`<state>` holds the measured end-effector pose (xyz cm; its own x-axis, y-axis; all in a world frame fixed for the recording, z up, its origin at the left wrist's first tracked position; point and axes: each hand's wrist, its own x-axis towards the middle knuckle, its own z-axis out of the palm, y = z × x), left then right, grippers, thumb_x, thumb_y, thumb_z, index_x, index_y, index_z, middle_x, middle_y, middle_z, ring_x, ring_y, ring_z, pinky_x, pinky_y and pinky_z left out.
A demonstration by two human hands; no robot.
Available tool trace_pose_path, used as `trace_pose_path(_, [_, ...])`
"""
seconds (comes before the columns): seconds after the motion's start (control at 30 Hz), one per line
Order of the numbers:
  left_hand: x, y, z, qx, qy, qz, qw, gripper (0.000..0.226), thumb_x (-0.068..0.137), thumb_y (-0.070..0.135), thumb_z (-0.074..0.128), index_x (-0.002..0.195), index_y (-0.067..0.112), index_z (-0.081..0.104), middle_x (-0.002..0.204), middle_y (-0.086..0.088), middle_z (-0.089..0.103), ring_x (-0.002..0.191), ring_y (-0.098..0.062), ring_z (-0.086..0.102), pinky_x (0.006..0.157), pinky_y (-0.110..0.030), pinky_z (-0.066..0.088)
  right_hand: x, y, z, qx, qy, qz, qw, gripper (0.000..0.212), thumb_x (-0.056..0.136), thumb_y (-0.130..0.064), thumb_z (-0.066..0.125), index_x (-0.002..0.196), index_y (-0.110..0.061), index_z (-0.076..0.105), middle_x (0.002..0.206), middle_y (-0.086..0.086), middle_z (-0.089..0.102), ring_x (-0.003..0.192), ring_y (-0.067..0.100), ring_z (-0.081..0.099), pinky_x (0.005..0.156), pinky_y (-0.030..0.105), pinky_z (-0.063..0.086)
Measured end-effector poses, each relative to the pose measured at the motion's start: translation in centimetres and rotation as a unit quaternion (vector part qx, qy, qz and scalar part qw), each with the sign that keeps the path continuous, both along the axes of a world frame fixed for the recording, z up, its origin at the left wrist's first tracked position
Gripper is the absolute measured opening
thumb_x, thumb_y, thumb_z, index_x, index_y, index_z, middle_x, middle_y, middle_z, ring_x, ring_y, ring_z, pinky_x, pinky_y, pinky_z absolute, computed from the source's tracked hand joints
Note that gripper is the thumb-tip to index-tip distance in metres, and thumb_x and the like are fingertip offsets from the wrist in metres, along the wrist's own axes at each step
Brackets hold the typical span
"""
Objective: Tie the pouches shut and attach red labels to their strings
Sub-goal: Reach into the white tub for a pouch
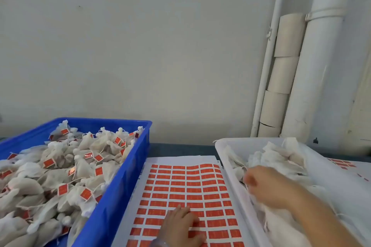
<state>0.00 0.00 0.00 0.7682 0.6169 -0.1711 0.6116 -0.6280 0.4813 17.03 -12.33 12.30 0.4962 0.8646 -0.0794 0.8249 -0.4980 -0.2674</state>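
Note:
A sheet of red labels (pixel 186 188) lies flat on the table between two crates. My left hand (pixel 179 224) rests palm down on its lower part, fingers spread over the labels, holding nothing that I can see. My right hand (pixel 265 184) reaches into the white tray (pixel 220 146) at the right, fingers curled among untied white pouches (pixel 281 156); it is blurred, so whether it grips a pouch is unclear. The blue crate (pixel 128 182) at the left is full of tied pouches with red labels (pixel 66 176).
A second label sheet (pixel 341 163) peeks out behind the white tray at the right. Cardboard tubes (pixel 283 70) and a white pipe (pixel 321 56) stand against the wall at the back right. The dark table edge (pixel 180 149) runs along the wall.

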Motion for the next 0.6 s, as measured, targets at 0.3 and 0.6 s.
trace_pose_path(0.3, [0.0, -0.4, -0.8, 0.003, -0.029, 0.05, 0.998, 0.042, 0.086, 0.054, 0.054, 0.125, 0.042, 0.047, 0.149, 0.021, 0.026, 0.142, -0.009, 0.014, 0.116, -0.04, 0.011, 3.6, -2.0, -1.5, 0.078, 0.128, -0.051, 0.987, 0.036, 0.085, -0.044, 0.061, 0.066, -0.016, 0.049, 0.062, -0.004, 0.045, 0.053, 0.008, 0.039, 0.053, 0.02, 0.031])
trace_pose_path(0.6, [-0.2, -0.9, -0.6, 0.012, -0.021, 0.053, 0.998, 0.047, 0.087, 0.056, 0.051, 0.131, 0.043, 0.042, 0.152, 0.019, 0.021, 0.143, -0.009, 0.011, 0.116, -0.04, 0.011, 3.3, -3.2, -1.1, 0.163, 0.17, -0.036, 0.971, 0.014, 0.072, -0.011, 0.078, 0.075, -0.023, 0.072, 0.077, -0.006, 0.072, 0.077, 0.008, 0.067, 0.066, 0.011, 0.048])
